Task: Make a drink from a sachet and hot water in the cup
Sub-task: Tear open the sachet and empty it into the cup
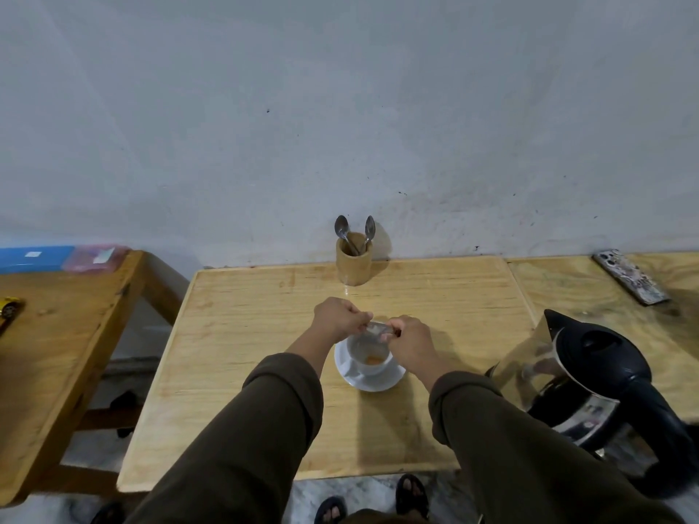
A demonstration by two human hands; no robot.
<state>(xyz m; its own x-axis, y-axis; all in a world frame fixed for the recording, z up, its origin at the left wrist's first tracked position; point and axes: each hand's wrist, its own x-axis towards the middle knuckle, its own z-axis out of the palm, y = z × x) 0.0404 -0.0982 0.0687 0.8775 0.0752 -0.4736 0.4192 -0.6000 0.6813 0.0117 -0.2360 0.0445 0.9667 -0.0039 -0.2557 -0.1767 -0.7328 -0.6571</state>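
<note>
Nearby, kettle point(590, 376) and spoon holder point(353, 263) flank the cup point(368, 355).

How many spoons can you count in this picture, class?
2. Both stand bowl-up in the wooden holder by the wall: one spoon leans left, the other spoon leans right. Shorter ones could be hidden inside the holder.

Looks to us like a plain room in someone's home, not a proper kitchen. We've got a bare, scuffed grey wall point(340, 107), low plywood tables point(234, 364) pushed together, an electric kettle point(590, 376), a bamboo holder with two spoons point(354, 259), a phone point(629, 277) lying around, and sandalled feet point(412, 489) on a marble floor.
</note>
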